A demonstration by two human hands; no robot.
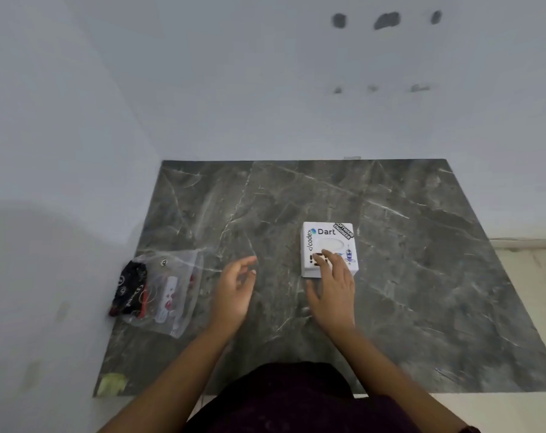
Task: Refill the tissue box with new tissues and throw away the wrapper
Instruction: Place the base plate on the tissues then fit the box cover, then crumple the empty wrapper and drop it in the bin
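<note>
Right hand [332, 295] rests fingers on tissue box [328, 242]; left hand [235, 289] hovers apart.

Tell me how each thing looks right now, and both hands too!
tissue box: closed, upright, no tissue sticking out.
tissue pack: lying flat, wrapper still on.
left hand: open, holding nothing.
right hand: open, fingers resting on the box.

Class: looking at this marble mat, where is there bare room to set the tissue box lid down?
Bare: behind the tissue box toward the wall, and right of it. Crowded: the left edge by the plastic packet, and between both hands.
</note>
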